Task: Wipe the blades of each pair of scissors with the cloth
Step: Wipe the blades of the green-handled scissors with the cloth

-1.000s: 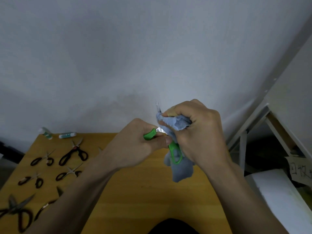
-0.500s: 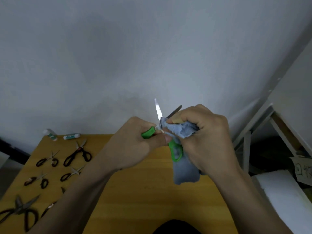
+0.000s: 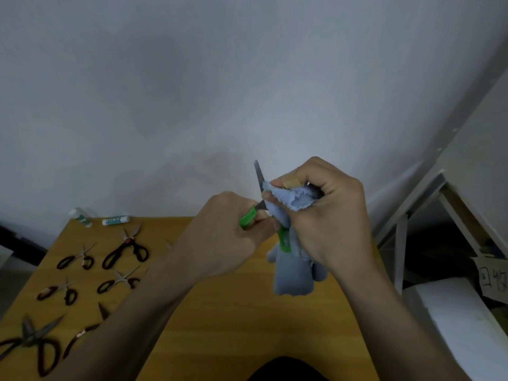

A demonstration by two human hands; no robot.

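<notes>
Above the wooden table (image 3: 247, 320) my left hand (image 3: 222, 237) grips the green handles of a pair of green-handled scissors (image 3: 248, 215). One bare blade points up past my fingers. My right hand (image 3: 327, 215) pinches a blue cloth (image 3: 291, 199) around the other blade, which the cloth mostly hides; the rest of the cloth hangs down below my hand. Several dark-handled scissors lie on the left of the table, among them a large pair (image 3: 125, 251) and a small pair (image 3: 77, 259).
Two white glue sticks (image 3: 115, 220) lie at the table's far left edge by the grey wall. A metal shelf frame (image 3: 404, 229) stands to the right, with a white foam block (image 3: 453, 320) and a cardboard label beside it.
The cloth in my right hand has slid along the right blade, now covering it. The view has shifted slightly; the scissors stay held up in my left hand.
</notes>
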